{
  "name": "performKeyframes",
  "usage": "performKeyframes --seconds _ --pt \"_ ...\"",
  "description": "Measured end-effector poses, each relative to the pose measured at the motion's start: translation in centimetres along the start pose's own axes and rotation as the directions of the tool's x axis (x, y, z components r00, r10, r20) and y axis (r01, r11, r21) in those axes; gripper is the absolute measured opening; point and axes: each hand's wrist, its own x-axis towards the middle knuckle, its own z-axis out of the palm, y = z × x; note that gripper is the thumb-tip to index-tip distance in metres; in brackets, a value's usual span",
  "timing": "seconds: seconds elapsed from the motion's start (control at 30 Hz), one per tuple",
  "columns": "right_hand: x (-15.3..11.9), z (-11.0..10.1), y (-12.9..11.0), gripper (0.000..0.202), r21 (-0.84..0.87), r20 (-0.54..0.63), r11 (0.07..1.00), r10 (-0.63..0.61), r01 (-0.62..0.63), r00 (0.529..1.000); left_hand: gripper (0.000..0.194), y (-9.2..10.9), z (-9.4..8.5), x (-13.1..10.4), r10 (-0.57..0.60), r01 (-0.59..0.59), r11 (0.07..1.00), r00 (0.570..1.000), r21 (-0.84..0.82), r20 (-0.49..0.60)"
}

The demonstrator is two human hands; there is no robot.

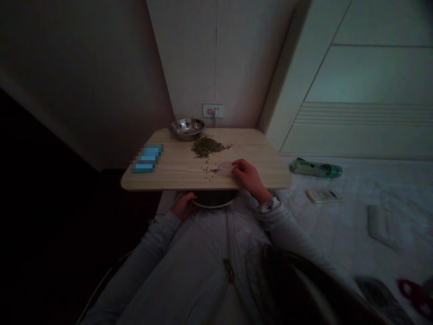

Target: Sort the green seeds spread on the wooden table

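Note:
My right hand (249,177) rests over the front of the small wooden table (172,169), its fingers pinched on a thin, clear plastic piece (223,169) whose exact kind I cannot make out. A few small green beans (211,171) lie at the plastic's left edge. Behind them, a larger pile of small green beans (207,146) spreads across the tabletop. Below the table's front edge, my left hand (184,205) grips the left side of a dark bowl with a pale rim (214,206). The table hides part of this bowl, and its contents are too dark to tell.
A shiny steel bowl (187,131) stands at the table's back left, and a blurred-out phone-like screen (148,158) lies at the left. On the white bedding (345,225) to the right are a green bottle (316,168) and a pale packet (324,196). A wall socket (213,111) is behind.

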Motion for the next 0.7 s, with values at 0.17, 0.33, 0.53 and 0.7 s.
performKeyframes --seconds 0.17,0.33,0.53,0.7 --pt "-0.05 -0.04 -0.23 0.024 0.007 -0.003 1.000 0.014 -0.014 1.000 0.012 -0.15 -0.13 0.13 0.008 -0.008 1.000 1.000 -0.015 0.022" --pt "-0.03 -0.01 -0.17 0.024 0.016 0.004 1.000 0.015 -0.015 1.000 0.014 -0.06 -0.15 0.07 0.001 0.000 1.000 0.999 -0.012 0.049" --pt "0.03 0.03 -0.05 0.024 0.011 -0.004 1.000 0.011 -0.011 1.000 0.017 -0.19 -0.25 0.26 0.011 -0.010 1.000 0.998 -0.018 0.055" --pt "-0.04 -0.01 -0.22 0.024 -0.004 -0.014 1.000 0.010 -0.010 1.000 0.020 -0.22 -0.21 0.27 0.014 -0.012 0.999 0.998 -0.034 0.066"
